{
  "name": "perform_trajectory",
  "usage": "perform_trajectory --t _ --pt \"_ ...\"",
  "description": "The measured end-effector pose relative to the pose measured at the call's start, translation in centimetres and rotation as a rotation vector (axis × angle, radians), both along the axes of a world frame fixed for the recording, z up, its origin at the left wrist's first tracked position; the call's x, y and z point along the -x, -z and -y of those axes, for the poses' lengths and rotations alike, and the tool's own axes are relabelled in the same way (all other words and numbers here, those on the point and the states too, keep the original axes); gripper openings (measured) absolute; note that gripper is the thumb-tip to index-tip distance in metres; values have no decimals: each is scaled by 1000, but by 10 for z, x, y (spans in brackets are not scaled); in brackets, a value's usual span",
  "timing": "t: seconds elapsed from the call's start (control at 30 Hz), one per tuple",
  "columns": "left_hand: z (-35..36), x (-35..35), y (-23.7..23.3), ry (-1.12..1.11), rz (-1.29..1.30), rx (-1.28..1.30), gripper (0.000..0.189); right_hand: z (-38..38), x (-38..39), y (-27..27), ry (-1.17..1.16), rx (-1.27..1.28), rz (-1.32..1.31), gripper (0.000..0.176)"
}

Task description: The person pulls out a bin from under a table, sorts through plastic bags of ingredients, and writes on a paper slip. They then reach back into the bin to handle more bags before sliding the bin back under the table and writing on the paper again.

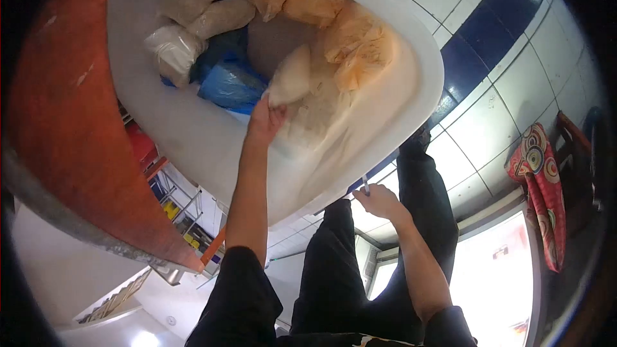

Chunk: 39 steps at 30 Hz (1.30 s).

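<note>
Your black sleeves [238,295] filled the bottom of the frame, and both bare forearms went up from them toward the white tub [193,141], which took most of the upper half.

Your left hand [265,121] was inside the tub, near the middle of the frame. Its fingers were closed on the lower end of the pale bag [292,78]. The bag lay up and to the right from that hand. Its long axis ran on a diagonal, from the lower left, where you held it, to the upper right, where it leaned on the orange bags [350,35]. A blue bag [228,87] was just beside the hand, on its left, and some grey bags [218,18] lay further up, at the upper left of the tub.

Your right hand [380,202] was lower and more to the right, at the outer rim of the tub and well apart from the pale bag. Its fingers were curled together, and a thin pale thing [365,184] stood up from them. I cannot tell if they clamped the rim or only this thin thing. So the left hand was clearly the nearer one; it already touched the bag.

Under the tub, your dark trouser legs [334,270] stood on the tiled floor [501,109]. A red-brown surface [64,103] filled the left side, and a patterned cloth [540,177] hung at the right edge.
</note>
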<state>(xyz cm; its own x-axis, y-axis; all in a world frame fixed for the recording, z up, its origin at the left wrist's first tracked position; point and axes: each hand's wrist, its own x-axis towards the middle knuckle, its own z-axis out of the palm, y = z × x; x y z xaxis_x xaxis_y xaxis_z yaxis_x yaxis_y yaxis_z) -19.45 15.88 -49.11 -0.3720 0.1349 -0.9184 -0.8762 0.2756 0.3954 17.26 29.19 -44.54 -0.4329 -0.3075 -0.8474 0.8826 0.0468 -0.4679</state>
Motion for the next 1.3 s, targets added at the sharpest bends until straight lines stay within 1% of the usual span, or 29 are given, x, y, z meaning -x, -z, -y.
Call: perform_trajectory --t 0.07,0.13,0.17,0.2,0.27,0.3,0.33,0.4,0.43,0.47,0.5,0.53,0.57,0.6,0.63,0.67,0.73,0.77,0.83,0.87,0.9,0.93,1.0,1.03,1.1,1.13,1.2,1.23,1.3 --pt "-28 16 -8 -10 -41 -32 42 -8 -4 4 -5 -35 -2 55" --pt "-62 8 -16 397 -174 205 52 -24 -4 0 -17 -48 0 55" --pt "-64 4 -17 604 -142 227 73 -30 -7 3 -3 -62 -10 55" --pt "-50 1 -4 595 -154 224 73 -37 -10 6 14 -77 -21 56" --pt "-13 -3 39 1046 -309 269 96 -56 -6 7 12 -124 -25 56" --pt "-37 -18 -2 1037 -258 245 123 -70 -1 3 56 -188 -22 54" --pt "-11 -34 14 1032 -267 240 123 -80 1 3 99 -249 -16 53" --pt "53 -56 71 1373 -489 440 126 -104 9 10 92 -322 -31 50" --pt "48 -53 65 1366 -506 439 126 -117 11 15 208 -299 -69 49" --pt "43 -48 58 1473 -404 429 116 -130 13 19 322 -273 -109 48" --pt "36 -41 50 1578 -295 418 107 -141 19 20 363 -309 -64 47" --pt "26 -27 43 1566 -315 421 107 -154 30 16 399 -346 -24 47" --pt "17 -6 36 1547 53 359 96 -170 38 9 344 -398 -21 48" --pt "15 12 32 1499 415 285 89 -175 38 13 399 -454 -84 47" --pt "33 16 39 1230 436 113 69 -182 41 15 435 -468 -102 47" --pt "44 27 50 1228 415 108 69 -190 45 16 473 -483 -122 47" --pt "43 36 52 1303 312 324 48 -207 50 15 526 -520 -196 49" --pt "39 40 54 1298 286 315 48 -216 51 16 475 -576 -180 50" --pt "32 45 57 1526 160 201 42 -232 55 19 429 -648 -190 50" --pt "31 45 59 1641 98 149 42 -236 55 21 470 -648 -194 51" --pt "30 40 66 1471 232 98 50 -240 56 24 513 -646 -198 51" --pt "39 43 84 1472 211 97 50 -243 59 25 517 -656 -214 51" --pt "66 51 129 1756 -50 144 61 -246 64 23 401 -806 -294 52" --pt "57 45 115 1754 -60 146 61 -245 64 23 450 -767 -316 51" --pt "29 40 80 2094 -593 204 69 -245 66 12 440 -780 -359 51" --pt "17 37 69 2090 -612 211 69 -244 66 10 425 -784 -386 52" --pt "5 31 55 2054 -535 375 83 -244 58 22 437 -822 -439 51" --pt "17 31 69 2051 -550 378 83 -244 55 22 454 -829 -441 49" --pt "34 25 93 2265 -538 367 88 -246 49 18 484 -845 -445 45"
